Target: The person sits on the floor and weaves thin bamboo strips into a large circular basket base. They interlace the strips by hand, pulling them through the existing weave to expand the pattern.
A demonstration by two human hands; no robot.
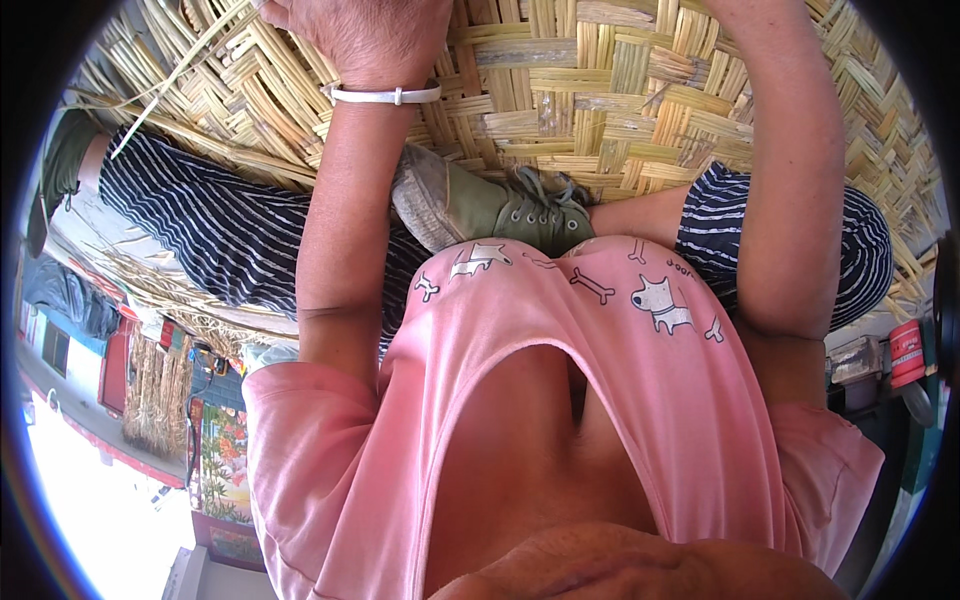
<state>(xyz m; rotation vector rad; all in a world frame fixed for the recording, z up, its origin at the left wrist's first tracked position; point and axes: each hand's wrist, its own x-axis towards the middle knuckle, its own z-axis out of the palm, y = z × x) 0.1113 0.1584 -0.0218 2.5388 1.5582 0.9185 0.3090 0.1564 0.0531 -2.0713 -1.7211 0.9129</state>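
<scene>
A mat woven from broad yellow straw-like strips [630,90] spreads across the upper part of the view. Over its left part lies my left hand [365,40], with a white band [395,96] around the wrist. Its fingers are cut off by the upper edge, so what they hold, if anything, is hidden. Loose thin strips [180,80] stick out beside this hand, at the mat's left edge. My right forearm [790,130] reaches up over the mat's right side; the hand itself is beyond the upper edge.
My green lace-up shoe [500,205] rests against the mat's near edge, between my forearms. My legs in striped trousers [215,215] are bent to both sides. Cut straw [200,300] lies at the left. A red container [907,353] stands at the far right.
</scene>
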